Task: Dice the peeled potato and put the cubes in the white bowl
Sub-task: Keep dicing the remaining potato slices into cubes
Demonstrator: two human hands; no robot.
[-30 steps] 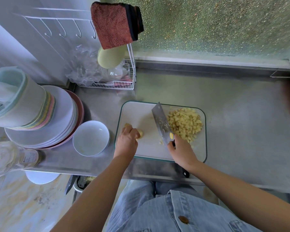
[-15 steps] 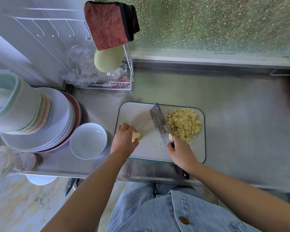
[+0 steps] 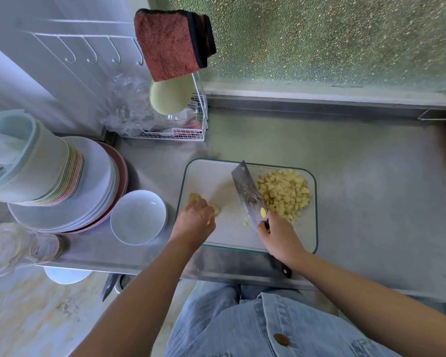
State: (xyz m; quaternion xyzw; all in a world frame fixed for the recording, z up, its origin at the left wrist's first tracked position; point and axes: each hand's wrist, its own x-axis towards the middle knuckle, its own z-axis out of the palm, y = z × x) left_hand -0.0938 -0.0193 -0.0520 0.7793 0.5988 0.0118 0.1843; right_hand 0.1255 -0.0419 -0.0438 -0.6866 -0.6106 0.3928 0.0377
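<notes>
Left hand [image 3: 195,219] curls its fingers over 1 leftover potato piece [image 3: 215,210] on the left side of the cutting board [image 3: 209,173]. Right hand [image 3: 281,235] grips the cleaver [image 3: 247,191] by its handle, blade between that piece and the potato cubes [image 3: 283,194] piled on the board's right side. White bowl [image 3: 138,217] sits just left of the board.

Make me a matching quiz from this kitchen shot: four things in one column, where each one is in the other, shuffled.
Things:
1. white bowl
2. potato cubes
3. cleaver
4. potato piece

Places:
A. held in the right hand
B. under the curled fingers of the left hand
C. on the counter, left of the cutting board
D. heaped on the right part of the cutting board

Pairs: 1-C, 2-D, 3-A, 4-B
</notes>
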